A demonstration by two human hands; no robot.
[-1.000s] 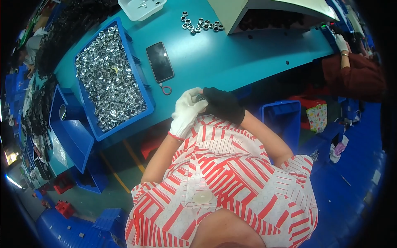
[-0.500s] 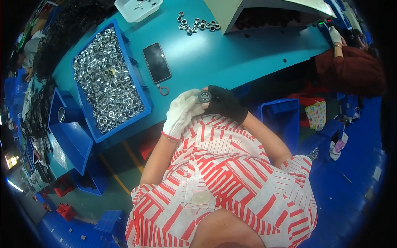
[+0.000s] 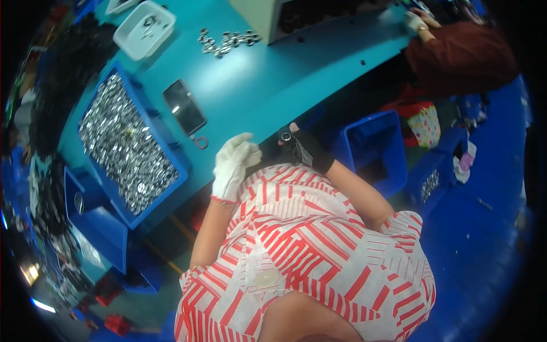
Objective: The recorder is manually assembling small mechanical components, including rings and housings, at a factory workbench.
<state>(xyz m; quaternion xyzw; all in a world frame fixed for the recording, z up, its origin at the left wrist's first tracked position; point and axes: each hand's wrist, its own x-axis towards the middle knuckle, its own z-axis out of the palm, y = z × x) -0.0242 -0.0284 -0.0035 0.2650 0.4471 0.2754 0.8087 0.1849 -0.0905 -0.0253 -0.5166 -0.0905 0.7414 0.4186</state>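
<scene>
White-gloved left hand (image 3: 231, 164) sat just left of frame centre, grip loosely spread. Black-gloved right hand (image 3: 307, 151), just right of centre: grip closed on small round piece (image 3: 286, 137), near frame centre. Blue bin (image 3: 164, 198) of shiny metal pieces (image 3: 128, 142) stood frame left, phone (image 3: 185, 107) upper left, both on teal surface (image 3: 242, 100).

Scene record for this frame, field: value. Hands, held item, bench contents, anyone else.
left hand: white glove, apart from the right, nothing visible in it
right hand: black glove, holding a small round part
held part detail: pale ring visible, rest unclear
table: blue-green
bin: blue, full of shiny metal pieces
phone: lying right of the bin
tray: white, a few small items inside
co-worker: dark red clothing, upper right
</scene>
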